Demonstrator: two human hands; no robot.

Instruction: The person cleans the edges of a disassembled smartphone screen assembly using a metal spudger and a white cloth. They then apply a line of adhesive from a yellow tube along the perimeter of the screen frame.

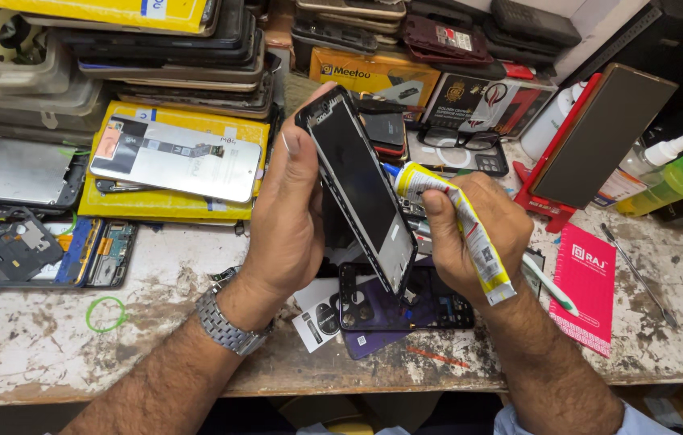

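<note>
Head view: left hand (pixel 289 213) wraps phone frame (pixel 358 189), held upright on edge between hands, thumb on near rim, fingers behind. Right hand (pixel 474 238) pinches glue tube (pixel 458 221) mid-body, nozzle touching frame's right edge. Frame likely light, thin, fragile: hold by rims, not screen. Tube soft, squeezable. Below grip: dark back cover (pixel 406 306) on bench (pixel 35 338). Right of tube hand: pink notebook (pixel 591 286), red stand (pixel 555 205). Left of frame hand: yellow box (pixel 164 205) under white panel (pixel 176 165).

Glue tube (pixel 458 217) nozzle tip hidden behind phone frame (pixel 362 189), purple phone back (pixel 394 310) partly covered by hands
</note>
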